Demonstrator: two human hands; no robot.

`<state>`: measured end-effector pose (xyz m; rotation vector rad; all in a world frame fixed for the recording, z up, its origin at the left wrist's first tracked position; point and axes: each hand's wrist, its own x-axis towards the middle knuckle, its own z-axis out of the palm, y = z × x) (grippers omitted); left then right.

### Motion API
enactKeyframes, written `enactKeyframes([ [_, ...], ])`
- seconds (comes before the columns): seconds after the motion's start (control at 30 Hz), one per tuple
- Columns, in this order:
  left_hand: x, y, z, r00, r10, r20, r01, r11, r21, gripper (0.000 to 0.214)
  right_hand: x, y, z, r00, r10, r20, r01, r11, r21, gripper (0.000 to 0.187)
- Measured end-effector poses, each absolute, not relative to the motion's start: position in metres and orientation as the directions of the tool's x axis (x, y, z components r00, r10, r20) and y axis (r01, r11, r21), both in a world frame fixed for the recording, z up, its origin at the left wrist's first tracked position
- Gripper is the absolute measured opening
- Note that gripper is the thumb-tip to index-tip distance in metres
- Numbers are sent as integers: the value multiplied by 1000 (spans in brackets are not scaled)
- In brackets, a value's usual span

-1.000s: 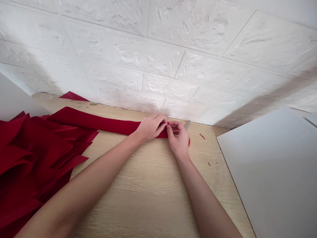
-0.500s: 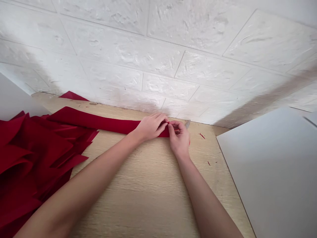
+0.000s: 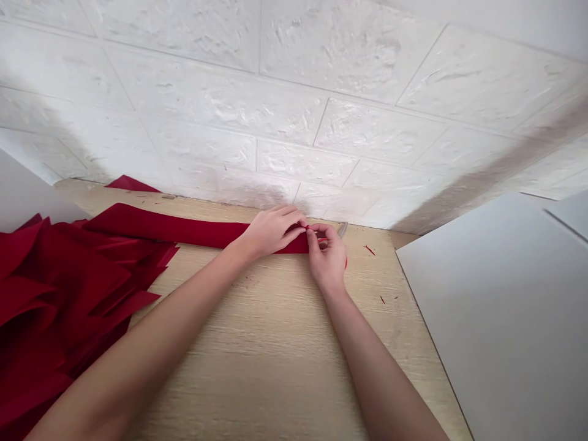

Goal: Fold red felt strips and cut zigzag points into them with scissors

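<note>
Red strip [image 3: 184,228] barely moves on the table [image 3: 275,343]; left hand [image 3: 269,233] and right hand [image 3: 327,257] keep pinching its end, fingertips pressed together

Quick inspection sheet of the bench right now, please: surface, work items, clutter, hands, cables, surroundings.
Surface: pale wooden tabletop, grain visible.
Job's things: long red felt strip lying along the wall.
Clutter: heap of red felt pieces at left; small red felt scraps; grey metal tool tip behind the right hand; grey flat board at right.
Grippers: left hand and right hand pinch the strip's end, fingertips meeting.
Cables: nothing seen.
Surroundings: white brick-pattern wall.
</note>
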<state>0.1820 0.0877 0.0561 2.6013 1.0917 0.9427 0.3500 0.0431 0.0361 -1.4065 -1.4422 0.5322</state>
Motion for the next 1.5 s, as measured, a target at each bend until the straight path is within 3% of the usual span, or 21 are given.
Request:
enactKeyframes([
  [0.23, 181, 90, 57, 525, 733, 432, 602, -679, 420, 16, 350, 43, 36, 153, 921, 358, 483, 246, -840, 20],
  [0.63, 183, 90, 49, 535, 682, 499, 573, -727, 380, 22, 350, 44, 34, 161, 921, 354, 464, 246, -851, 21],
  [1.03, 186, 86, 53, 496, 720, 486, 559, -693, 455, 13, 351, 43, 36, 162, 920, 358, 470, 248, -847, 18],
  [1.5, 186, 88, 51, 504, 728, 465, 542, -685, 487, 17, 351, 44, 34, 188, 922, 339, 451, 226, -864, 23],
])
